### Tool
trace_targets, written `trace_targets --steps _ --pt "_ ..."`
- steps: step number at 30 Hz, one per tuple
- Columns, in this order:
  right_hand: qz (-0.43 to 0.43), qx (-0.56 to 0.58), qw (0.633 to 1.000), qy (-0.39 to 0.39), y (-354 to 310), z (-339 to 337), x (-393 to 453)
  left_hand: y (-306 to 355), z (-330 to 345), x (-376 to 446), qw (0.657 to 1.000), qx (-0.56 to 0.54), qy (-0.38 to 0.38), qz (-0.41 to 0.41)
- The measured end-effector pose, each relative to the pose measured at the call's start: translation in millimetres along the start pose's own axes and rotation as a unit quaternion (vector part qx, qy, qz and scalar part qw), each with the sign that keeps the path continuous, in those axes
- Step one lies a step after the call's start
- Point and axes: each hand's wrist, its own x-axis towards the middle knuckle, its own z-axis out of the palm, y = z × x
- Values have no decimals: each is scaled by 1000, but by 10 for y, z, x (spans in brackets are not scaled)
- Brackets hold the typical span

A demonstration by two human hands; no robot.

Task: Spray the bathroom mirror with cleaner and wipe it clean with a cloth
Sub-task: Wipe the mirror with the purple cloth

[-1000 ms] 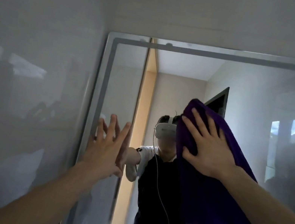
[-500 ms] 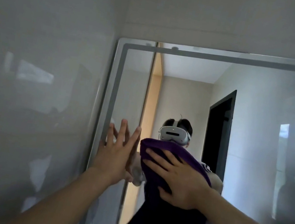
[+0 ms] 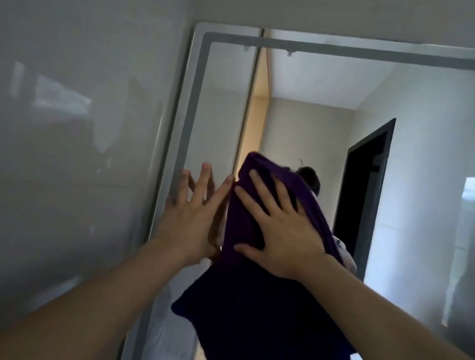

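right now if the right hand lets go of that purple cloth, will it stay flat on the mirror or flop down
Likely flop. The purple cloth hangs in loose folds below the right hand, so it looks soft and limp. Only the spread fingers seem to pin it to the mirror, and smooth glass probably gives little grip, so it would slide down.

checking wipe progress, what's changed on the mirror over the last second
The right hand swept the purple cloth down and left across the mirror, then back up slightly beside the left hand. The left hand stayed flat on the glass near the frame; nothing was let go.
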Motion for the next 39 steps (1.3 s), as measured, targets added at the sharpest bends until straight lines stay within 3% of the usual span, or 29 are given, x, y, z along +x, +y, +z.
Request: trace_targets --steps 3,6,10,16,21,26,30,34,39 --pt "-105 12 989 -100 -3 200 -473 30 -19 -6 1000 5 -10 -8" --pt "-151 -17 980 -128 355 64 -633 45 -15 -9 1000 15 -2 -18" --pt "-58 -69 994 -61 624 -239 -447 43 1 27 999 46 3 -14" --pt "90 -4 995 34 -101 111 -212 24 -9 -2 999 38 12 -6" --pt "7 49 998 -37 -533 643 -617 7 -26 -3 999 48 11 1" --pt "-74 4 994 -77 -92 448 -832 16 -41 3 998 66 1 5" --pt "-22 -17 998 -52 137 156 -664 42 -59 23 998 63 -12 1" --pt "54 30 998 -18 -147 242 -485 -35 -124 27 999 5 -45 10" --pt "101 68 992 20 -471 463 -438 -23 -138 19 998 34 -54 9"
